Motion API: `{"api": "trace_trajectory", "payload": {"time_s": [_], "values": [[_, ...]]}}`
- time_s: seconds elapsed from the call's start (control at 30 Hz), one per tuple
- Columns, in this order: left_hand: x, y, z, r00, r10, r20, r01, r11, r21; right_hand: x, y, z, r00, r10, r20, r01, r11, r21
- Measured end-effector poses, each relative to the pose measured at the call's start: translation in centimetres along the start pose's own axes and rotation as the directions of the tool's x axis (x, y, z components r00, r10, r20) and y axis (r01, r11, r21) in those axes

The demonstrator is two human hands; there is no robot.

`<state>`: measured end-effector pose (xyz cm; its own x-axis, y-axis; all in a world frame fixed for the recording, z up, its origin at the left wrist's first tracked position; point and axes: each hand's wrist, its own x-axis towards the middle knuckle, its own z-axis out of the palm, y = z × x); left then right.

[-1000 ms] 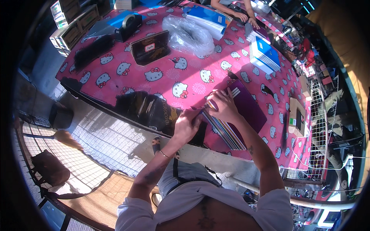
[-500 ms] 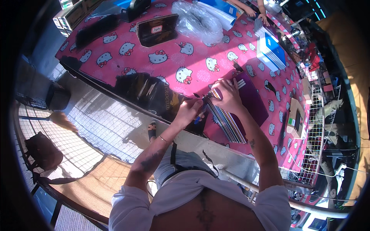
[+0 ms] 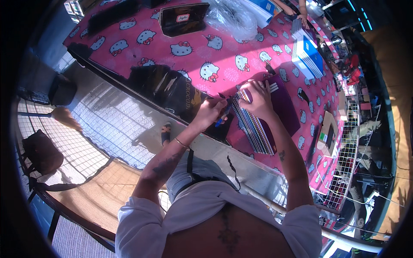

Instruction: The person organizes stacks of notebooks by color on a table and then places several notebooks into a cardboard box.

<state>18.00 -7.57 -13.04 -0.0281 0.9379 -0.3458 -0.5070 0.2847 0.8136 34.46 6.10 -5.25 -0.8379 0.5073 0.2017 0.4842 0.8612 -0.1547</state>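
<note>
A stack of purple-covered spiral notebooks (image 3: 286,109) lies on the table in front of me, its bound edges toward my left. My right hand (image 3: 259,98) grips the far end of the stack, fingers bent over the top cover and thumb by the spiral bindings. Close to that same end, my left hand (image 3: 211,112) is closed round a small blue-handled tool (image 3: 220,121). Its dark tip is near the bindings; most of it is hidden by my fingers, so I cannot tell its exact kind.
A pink cartoon-cat cloth (image 3: 180,49) covers the table, torn over black board at the near edge. Further off are a dark open box (image 3: 183,19), clear plastic wrap (image 3: 232,21) and blue-and-white notebooks (image 3: 307,58). Another person's hand (image 3: 303,19) is at the far right.
The view has shifted slightly, so the far table objects sit higher in the picture. Both hands stay at the end of the notebook stack, with the left still holding the blue-handled tool.
</note>
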Motion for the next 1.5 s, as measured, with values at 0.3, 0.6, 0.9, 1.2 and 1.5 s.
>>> {"api": "trace_trajectory", "payload": {"time_s": [0.3, 0.6, 0.9, 1.2, 1.5], "values": [[-0.2, -0.3, 0.5, 0.695, 0.703, 0.150, -0.411, 0.217, 0.885, 0.1, -0.1, -0.1, 1.000, 0.008, 0.018, -0.008, 1.000, 0.001], [0.3, -0.3, 0.1, 0.995, -0.075, -0.060, 0.072, 0.996, -0.053, 0.1, -0.1, -0.3, 0.999, 0.026, 0.021, -0.027, 0.999, 0.033], [0.9, 0.2, -1.0, 1.000, -0.025, 0.003, 0.024, 0.986, 0.167, 0.2, -0.2, -0.2, 1.000, 0.015, 0.023, -0.016, 0.999, 0.042], [0.6, 0.2, -1.5, 0.996, -0.091, -0.026, 0.095, 0.973, 0.211, 0.4, -0.6, -0.2, 1.000, 0.022, 0.021, -0.023, 1.000, 0.020], [0.3, -0.1, -0.9, 0.956, 0.286, 0.065, -0.242, 0.645, 0.725, 0.2, -0.4, -0.3, 1.000, 0.027, 0.013, -0.027, 0.999, 0.025]]}}
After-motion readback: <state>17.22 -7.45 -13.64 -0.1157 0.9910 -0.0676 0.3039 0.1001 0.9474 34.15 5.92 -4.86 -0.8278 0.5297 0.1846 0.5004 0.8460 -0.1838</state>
